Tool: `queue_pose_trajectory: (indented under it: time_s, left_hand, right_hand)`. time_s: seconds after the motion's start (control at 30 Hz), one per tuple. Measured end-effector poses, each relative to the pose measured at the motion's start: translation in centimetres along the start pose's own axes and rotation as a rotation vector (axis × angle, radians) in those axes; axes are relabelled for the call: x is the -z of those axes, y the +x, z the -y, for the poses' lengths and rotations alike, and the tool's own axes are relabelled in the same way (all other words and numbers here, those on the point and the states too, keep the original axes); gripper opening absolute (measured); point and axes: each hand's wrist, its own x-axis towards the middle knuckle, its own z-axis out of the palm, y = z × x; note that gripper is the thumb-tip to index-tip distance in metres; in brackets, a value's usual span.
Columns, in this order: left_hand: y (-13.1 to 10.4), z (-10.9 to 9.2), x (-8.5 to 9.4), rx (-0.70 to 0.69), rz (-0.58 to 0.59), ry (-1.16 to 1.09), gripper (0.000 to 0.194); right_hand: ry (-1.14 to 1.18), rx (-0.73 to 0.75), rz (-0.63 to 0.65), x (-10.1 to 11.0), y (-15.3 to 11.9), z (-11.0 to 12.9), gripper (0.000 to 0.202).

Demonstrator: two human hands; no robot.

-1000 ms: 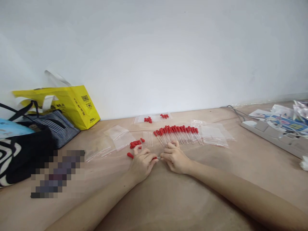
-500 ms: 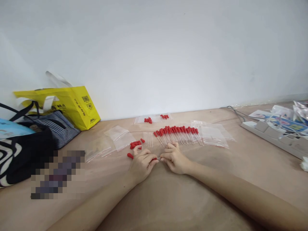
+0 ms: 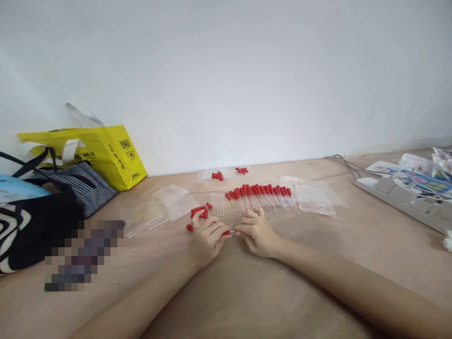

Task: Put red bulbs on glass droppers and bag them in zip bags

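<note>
My left hand [image 3: 208, 239] is closed, pinching a red rubber bulb [image 3: 226, 232] between thumb and fingers. From the other side my right hand [image 3: 259, 235] pinches a thin glass dropper tube [image 3: 232, 232], and a short clear length of it shows between the hands, meeting the bulb. How deep the tube sits is hidden. Just beyond the right hand lies a fanned row of red-capped glass droppers [image 3: 263, 193]. Bare glass tubes [image 3: 217, 205] lie left of that row. A small heap of loose red bulbs [image 3: 199, 212] is behind my left hand, and another bulb [image 3: 189, 227] lies beside it.
Clear zip bags [image 3: 318, 195] lie right of the row, other zip bags [image 3: 174, 202] to the left. Near the wall a bag [image 3: 228, 174] carries more red bulbs. A yellow bag [image 3: 123, 155] and striped pouch [image 3: 93, 186] stand left; a power strip [image 3: 395, 200] sits right.
Both hands stay almost in place, still holding the bulb and the tube. The left hand has shifted very slightly left, and a little more of the red bulb's end shows.
</note>
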Motion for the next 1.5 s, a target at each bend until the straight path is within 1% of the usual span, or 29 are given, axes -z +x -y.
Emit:
queue_pose_trajectory:
  time_s: [0.13, 0.27, 0.3, 0.4, 0.43, 0.47, 0.53, 0.67, 0.7, 0.83, 0.97, 1.0, 1.07, 1.17, 1.2, 1.27, 1.33, 1.4, 1.5]
  left_hand:
    - [-0.1, -0.3, 0.0, 0.012, 0.001, -0.012, 0.018]
    - [0.0, 0.1, 0.1, 0.068, 0.071, -0.001, 0.015]
    - [0.0, 0.4, 0.2, 0.094, 0.089, 0.018, 0.019]
    - [-0.1, 1.8, 0.5, 0.217, 0.093, 0.121, 0.056]
    - [-0.2, 2.4, 0.6, 0.264, 0.083, 0.155, 0.062]
    - [-0.3, 3.0, 0.8, 0.310, 0.070, 0.179, 0.063]
    - [-0.6, 4.3, 0.9, 0.386, 0.048, 0.201, 0.055]
    - [-1.3, 6.3, 1.3, 0.521, 0.005, 0.234, 0.018]
    - [-1.5, 6.6, 1.4, 0.538, 0.002, 0.248, 0.013]
    - [-1.8, 7.4, 1.7, 0.537, 0.029, 0.269, 0.010]
    - [-1.7, 7.8, 1.8, 0.572, 0.090, 0.214, 0.012]
    - [-1.6, 7.9, 2.0, 0.571, 0.111, 0.193, 0.013]
    - [-1.3, 8.2, 2.6, 0.509, 0.189, 0.123, 0.015]
    - [-0.5, 8.7, 4.3, 0.341, 0.392, -0.036, 0.018]
    - [-0.1, 8.8, 4.9, 0.310, 0.466, -0.084, 0.018]
    - [0.4, 9.0, 5.9, 0.287, 0.602, -0.141, 0.016]
    - [0.7, 9.3, 6.5, 0.280, 0.704, -0.172, 0.015]
    - [0.8, 9.5, 6.6, 0.271, 0.750, -0.201, 0.015]
    - [0.6, 9.6, 6.2, 0.260, 0.758, -0.240, 0.015]
  right_hand:
    - [0.036, -0.027, 0.032, -0.2, 0.1, 0.4, 0.022]
    - [-0.004, -0.067, 0.084, 0.0, 0.2, 0.4, 0.022]
    - [-0.032, -0.081, 0.099, 0.2, 0.3, 0.3, 0.022]
    - [-0.135, -0.189, 0.118, 0.6, 1.0, -0.4, 0.024]
    - [-0.158, -0.250, 0.111, 0.7, 1.5, -0.7, 0.025]
    - [-0.169, -0.317, 0.101, 0.7, 2.0, -1.0, 0.026]
    - [-0.170, -0.446, 0.088, 0.5, 3.3, -1.7, 0.026]
    - [-0.233, -0.627, 0.118, -0.8, 6.3, -2.1, 0.021]
    - [-0.260, -0.652, 0.127, -1.2, 6.9, -2.1, 0.020]
    - [-0.309, -0.677, 0.150, -2.5, 8.2, -2.0, 0.021]
    - [-0.321, -0.665, 0.170, -2.9, 8.2, -2.2, 0.022]
    - [-0.324, -0.663, 0.172, -2.8, 8.1, -2.3, 0.022]
    - [-0.331, -0.658, 0.170, -2.6, 8.0, -2.3, 0.023]
    - [-0.339, -0.637, 0.161, -2.3, 8.2, -2.0, 0.024]
    - [-0.336, -0.629, 0.162, -2.2, 8.3, -1.7, 0.023]
    - [-0.318, -0.617, 0.176, -2.2, 8.7, -1.0, 0.021]
    - [-0.291, -0.614, 0.201, -2.4, 9.2, -0.1, 0.021]
    - [-0.251, -0.619, 0.236, -2.8, 9.6, 1.0, 0.025]
    - [-0.168, -0.640, 0.301, -3.4, 10.1, 2.5, 0.034]
